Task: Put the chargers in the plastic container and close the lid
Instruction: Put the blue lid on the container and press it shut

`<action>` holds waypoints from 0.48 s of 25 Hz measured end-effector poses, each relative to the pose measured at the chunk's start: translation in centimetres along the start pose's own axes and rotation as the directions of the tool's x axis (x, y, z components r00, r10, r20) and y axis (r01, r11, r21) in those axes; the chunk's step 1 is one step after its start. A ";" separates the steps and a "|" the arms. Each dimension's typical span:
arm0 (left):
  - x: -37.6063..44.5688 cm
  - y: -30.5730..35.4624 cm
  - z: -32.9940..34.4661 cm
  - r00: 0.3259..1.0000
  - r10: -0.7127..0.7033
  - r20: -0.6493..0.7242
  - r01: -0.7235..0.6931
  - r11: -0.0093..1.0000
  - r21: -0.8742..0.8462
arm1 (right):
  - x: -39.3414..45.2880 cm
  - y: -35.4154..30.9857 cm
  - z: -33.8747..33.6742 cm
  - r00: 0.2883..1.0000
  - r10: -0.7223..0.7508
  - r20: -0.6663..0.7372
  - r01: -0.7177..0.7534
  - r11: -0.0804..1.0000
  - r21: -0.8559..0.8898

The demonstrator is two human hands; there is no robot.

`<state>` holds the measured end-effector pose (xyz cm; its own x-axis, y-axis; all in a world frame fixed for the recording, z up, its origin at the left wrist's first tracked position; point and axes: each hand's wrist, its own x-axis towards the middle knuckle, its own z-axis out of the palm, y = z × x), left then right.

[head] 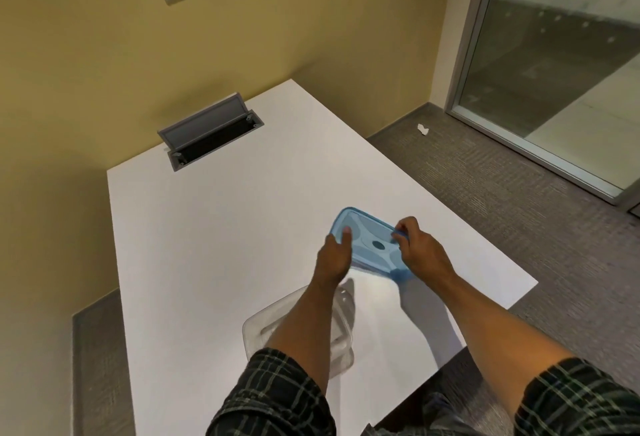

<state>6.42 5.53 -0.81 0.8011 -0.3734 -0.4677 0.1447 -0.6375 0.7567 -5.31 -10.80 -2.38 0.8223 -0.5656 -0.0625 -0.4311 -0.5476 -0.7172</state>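
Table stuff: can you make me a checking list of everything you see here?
Surface: white table, mostly bare.
Job's things: blue lid held above the table; clear plastic container open, near the front edge, partly behind the left forearm; chargers: nothing seen.
Clutter: nothing seen on the table.
Grippers: left hand and right hand both grip the lid.
Cables: nothing seen; cable hatch open.
Surroundings: yellow wall, glass door, paper scrap on the carpet.

Blue lid (370,245), clear container (263,328), white table (207,227) — dark plaid sleeves (273,397).
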 end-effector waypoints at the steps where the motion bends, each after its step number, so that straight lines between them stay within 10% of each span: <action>1: 0.5 0.4 -1.2 0.998 -0.057 -0.030 0.050 0.983 -0.175 | 0.2 -1.1 0.2 0.995 -0.097 -0.015 0.097 0.995 -0.038; 5: 1.4 -0.4 -6.8 0.976 -0.219 0.016 0.173 0.720 -0.673 | 0.7 -4.5 1.6 0.858 -0.511 0.047 0.498 0.808 -0.316; 9: 0.1 -3.3 -11.4 0.958 -0.269 0.101 0.244 0.577 -0.779 | 1.2 -5.0 3.4 0.603 -0.761 0.241 0.769 0.472 -0.432; 12: -2.3 -5.4 -14.0 0.962 -0.260 0.086 0.230 0.597 -0.768 | -0.4 -5.6 4.0 0.669 -0.721 0.181 0.733 0.601 -0.318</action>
<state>11.89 19.31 2.56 0.6829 -0.2509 -0.6861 0.7171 0.0513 0.6950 -1.73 -5.06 -1.08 0.9283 0.1274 0.3494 0.2256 -0.9398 -0.2568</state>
